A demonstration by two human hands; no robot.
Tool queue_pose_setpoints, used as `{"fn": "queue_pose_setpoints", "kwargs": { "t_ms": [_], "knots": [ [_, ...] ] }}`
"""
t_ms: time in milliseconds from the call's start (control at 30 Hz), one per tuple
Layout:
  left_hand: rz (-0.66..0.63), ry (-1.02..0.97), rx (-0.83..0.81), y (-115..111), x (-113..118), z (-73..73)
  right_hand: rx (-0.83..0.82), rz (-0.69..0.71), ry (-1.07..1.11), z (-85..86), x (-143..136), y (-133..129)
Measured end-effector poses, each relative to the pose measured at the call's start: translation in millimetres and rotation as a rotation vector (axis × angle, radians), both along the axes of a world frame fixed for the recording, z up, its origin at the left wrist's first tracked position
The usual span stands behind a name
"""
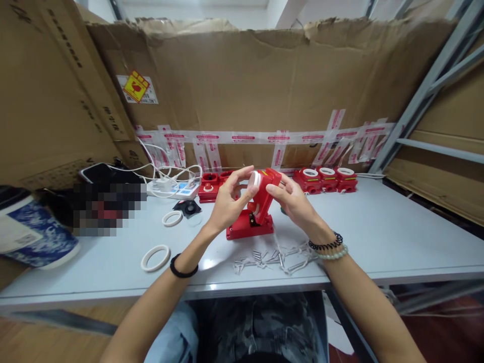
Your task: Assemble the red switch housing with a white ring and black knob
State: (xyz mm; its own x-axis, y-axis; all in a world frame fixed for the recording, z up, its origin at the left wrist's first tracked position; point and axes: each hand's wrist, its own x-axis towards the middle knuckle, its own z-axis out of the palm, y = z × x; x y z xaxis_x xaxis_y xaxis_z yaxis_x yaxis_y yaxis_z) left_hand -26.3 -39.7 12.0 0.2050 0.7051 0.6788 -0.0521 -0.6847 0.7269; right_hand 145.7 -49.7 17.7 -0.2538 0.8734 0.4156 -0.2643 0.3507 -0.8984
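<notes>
**Both hands on a red plastic housing with a white ring at its mouth**

The red housing stands tipped up on the tabletop, its base resting on the surface just below the fingers and its round opening held between the two hands. The left hand has its fingers pinched narrowly on the white ring at the opening; the right hand closes its fingers on the upper edge of the housing from the other side.

The housing looks like moulded hard plastic: stiff, light, smooth but with corners and edges that give a sure hold, best taken by its side walls. The ring seems thin and somewhat flexible, likely to twist if squeezed unevenly, so a hold by its rim at opposite points suits it.

Below the wrists lies a scatter of small metal springs. To the left of the left fingers lie two loose white rings. Beyond the right fingers stands a row of red housings.
</notes>
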Motion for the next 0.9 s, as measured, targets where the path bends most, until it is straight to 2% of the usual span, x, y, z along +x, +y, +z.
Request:
{"fn": "queue_pose_setpoints", "kwargs": {
  "t_ms": [167, 400, 567, 700, 900],
  "knots": [
    [-0.006, 0.042, -0.036, 2.1, -4.3, 1.3, -0.022, 0.002, -0.012, -1.4, 2.2, -0.6],
    [0.076, -0.035, -0.009, -3.7, 2.7, -0.3, -0.025, 0.019, 0.05, -6.3, -4.5, -2.2],
    [0.063, -0.041, 0.005, -4.4, 4.3, -1.2, -0.032, -0.004, 0.048, -6.9, -4.3, -2.6],
    [-0.012, -0.019, 0.043, -3.2, 0.0, 0.9, -0.045, -0.006, 0.047, -4.6, -3.4, -3.8],
    [-0.244, 0.091, 0.036, -7.7, -9.7, 9.2, -0.106, 0.038, 0.019, -2.4, -4.1, -4.3]
  ]
}}
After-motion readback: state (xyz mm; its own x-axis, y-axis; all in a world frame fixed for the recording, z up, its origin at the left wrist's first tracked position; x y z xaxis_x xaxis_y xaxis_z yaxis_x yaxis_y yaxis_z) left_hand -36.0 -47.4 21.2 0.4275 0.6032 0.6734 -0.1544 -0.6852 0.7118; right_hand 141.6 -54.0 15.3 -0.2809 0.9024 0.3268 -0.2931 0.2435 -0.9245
